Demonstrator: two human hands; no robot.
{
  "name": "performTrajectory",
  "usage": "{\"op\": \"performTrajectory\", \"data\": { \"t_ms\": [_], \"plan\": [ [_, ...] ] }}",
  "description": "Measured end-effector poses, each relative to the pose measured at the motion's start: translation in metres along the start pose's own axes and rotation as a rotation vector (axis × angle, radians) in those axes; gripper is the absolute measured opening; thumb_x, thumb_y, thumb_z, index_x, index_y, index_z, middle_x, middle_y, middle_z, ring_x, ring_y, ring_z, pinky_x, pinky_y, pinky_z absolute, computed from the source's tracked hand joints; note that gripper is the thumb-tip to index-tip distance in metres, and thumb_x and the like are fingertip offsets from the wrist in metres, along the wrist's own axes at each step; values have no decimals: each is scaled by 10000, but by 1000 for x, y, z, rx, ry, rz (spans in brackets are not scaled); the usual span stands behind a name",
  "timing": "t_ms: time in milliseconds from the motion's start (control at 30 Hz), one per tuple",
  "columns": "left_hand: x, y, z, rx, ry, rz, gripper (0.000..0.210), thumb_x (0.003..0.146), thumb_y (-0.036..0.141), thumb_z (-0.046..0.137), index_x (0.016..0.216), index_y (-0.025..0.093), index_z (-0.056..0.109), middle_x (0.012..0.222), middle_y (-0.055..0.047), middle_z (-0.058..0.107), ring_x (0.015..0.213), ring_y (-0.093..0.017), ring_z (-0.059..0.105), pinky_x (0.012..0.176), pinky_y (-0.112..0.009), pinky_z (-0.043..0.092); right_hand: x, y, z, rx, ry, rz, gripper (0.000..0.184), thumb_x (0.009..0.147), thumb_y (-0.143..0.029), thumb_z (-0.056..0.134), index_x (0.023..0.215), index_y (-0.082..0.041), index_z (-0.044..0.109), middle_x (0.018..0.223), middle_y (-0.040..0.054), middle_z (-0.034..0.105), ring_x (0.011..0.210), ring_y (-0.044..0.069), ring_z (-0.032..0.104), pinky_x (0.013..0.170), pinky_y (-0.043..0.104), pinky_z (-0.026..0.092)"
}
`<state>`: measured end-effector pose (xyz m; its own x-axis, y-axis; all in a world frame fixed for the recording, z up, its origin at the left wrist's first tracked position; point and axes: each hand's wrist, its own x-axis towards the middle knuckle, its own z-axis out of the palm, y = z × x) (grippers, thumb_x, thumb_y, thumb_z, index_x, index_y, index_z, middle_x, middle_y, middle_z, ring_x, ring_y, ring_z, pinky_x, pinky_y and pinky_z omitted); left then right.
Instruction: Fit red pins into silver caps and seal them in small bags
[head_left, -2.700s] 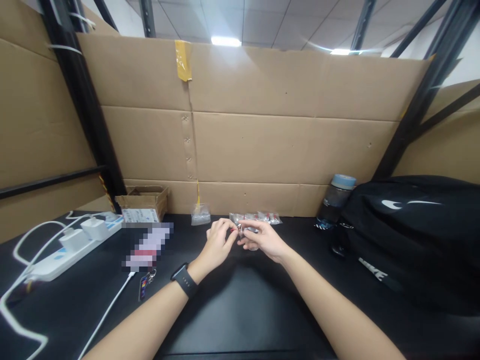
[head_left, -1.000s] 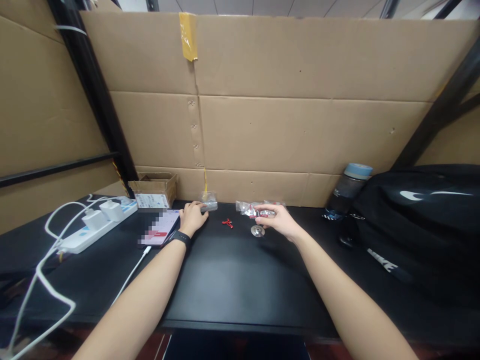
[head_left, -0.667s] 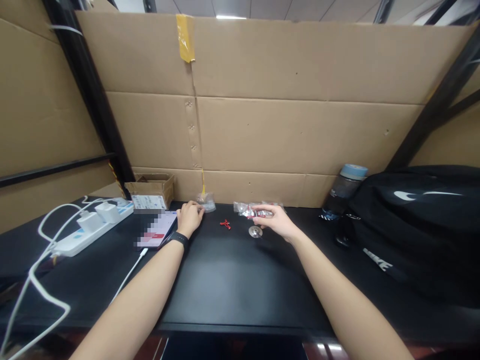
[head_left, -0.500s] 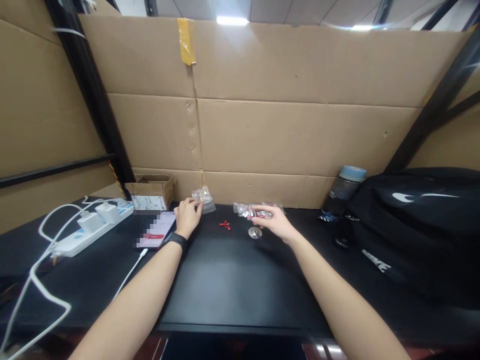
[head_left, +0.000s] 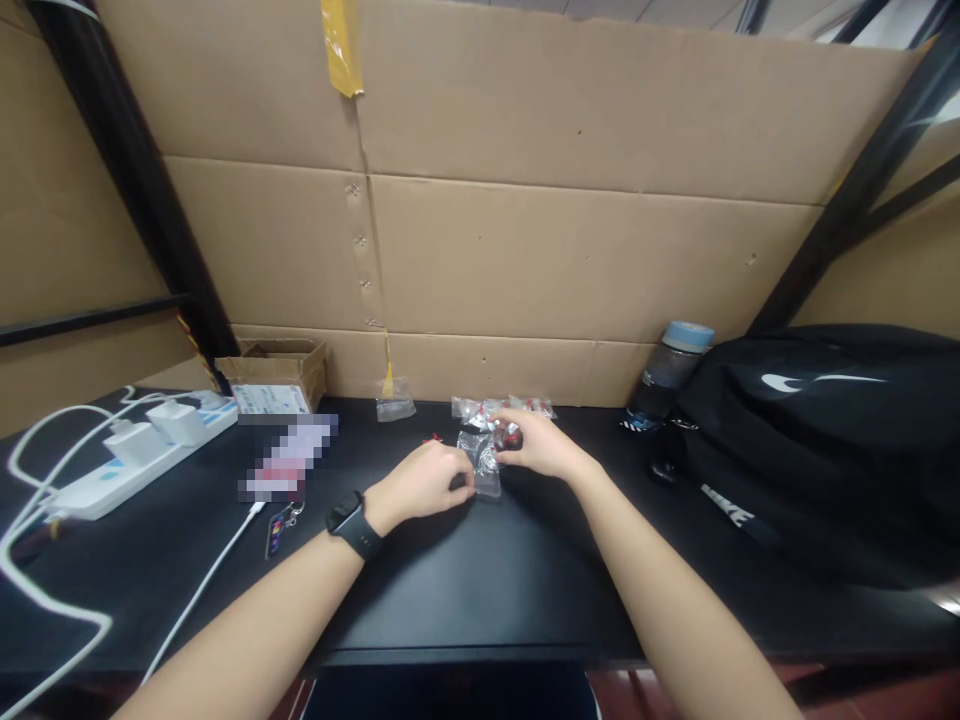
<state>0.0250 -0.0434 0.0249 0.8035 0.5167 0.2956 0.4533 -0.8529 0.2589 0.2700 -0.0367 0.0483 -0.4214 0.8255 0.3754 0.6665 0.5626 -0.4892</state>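
My left hand (head_left: 431,482) is closed, its fingertips pinching the edge of a clear plastic bag (head_left: 487,482) in the middle of the black table. Just right of it, my right hand (head_left: 540,446) curls its thumb and fingers around a shiny round disc (head_left: 508,437) with a reddish tint, held against the bag's upper part. Whether the disc is inside the bag or in front of it, I cannot tell. Behind my left hand a small red part (head_left: 433,438) shows, mostly hidden. More clear bags (head_left: 534,405) with red pieces lie behind my right hand.
Another clear bag (head_left: 395,402) lies by the cardboard wall (head_left: 480,260). On the left are an open cardboard box (head_left: 304,372), a blurred-out phone (head_left: 289,460), a white power strip (head_left: 97,490) and cables. A bottle (head_left: 664,375) and black backpack (head_left: 825,460) stand right.
My left hand has moved right from the bags by the wall and brought a clear bag to the middle. My right hand has taken the disc from the table. The view has tilted down.
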Motion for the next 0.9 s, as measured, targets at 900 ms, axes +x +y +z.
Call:
{"op": "performTrajectory", "data": {
  "t_ms": [900],
  "plan": [
    [-16, -1, 5, -9, -229, -97, 485, 886, 437, 660, 1355, 520, 569, 1540, -2, 463, 1402, -403, 335, 1113, -646, 254, -8, -15, 11, -201, -258, -33, 752, 662, -247, 880, 1354, -280, 587, 1289, 97, 676, 1168, 313, 636, 940, 381, 486]
  ]
}}
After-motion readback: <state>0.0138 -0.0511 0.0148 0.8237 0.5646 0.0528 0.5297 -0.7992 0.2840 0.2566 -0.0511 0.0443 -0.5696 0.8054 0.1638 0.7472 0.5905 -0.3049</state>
